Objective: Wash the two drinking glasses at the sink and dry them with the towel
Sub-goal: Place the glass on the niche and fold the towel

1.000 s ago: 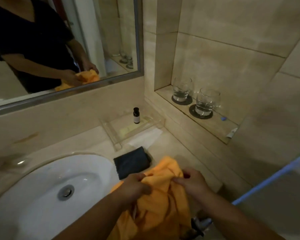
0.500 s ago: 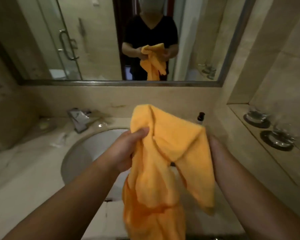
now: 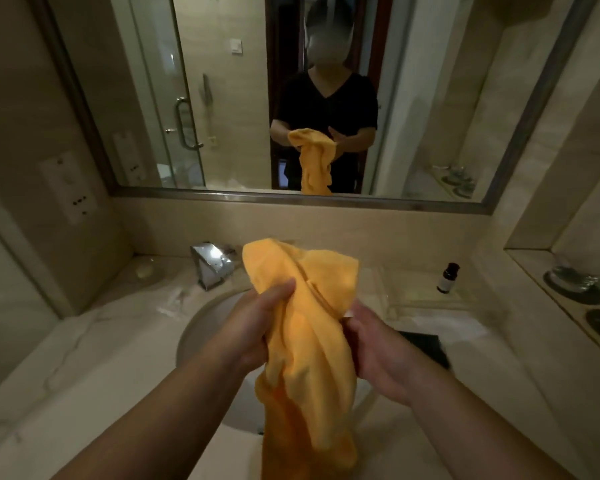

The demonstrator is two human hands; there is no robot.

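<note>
Close in, the orange towel is held up over the front of the sink. Its long axis runs up and down: the bunched top end points up toward the faucet, and the tail hangs straight down in folds. The left hand has a narrow grip, fingers and thumb curled round the cloth's left side just below the top. The right hand sits against the right side with its thumb on the towel's edge. Its fingers go behind the cloth, so I cannot tell how far that grip closes. On the pale desk right of the sink lies a dark cloth, and further back a small brown bottle stands upright. Far right, on the wall shelf, the two glasses stand blurred on dark coasters, well apart from both hands. Behind it all, the mirror reflects the towel.
</note>
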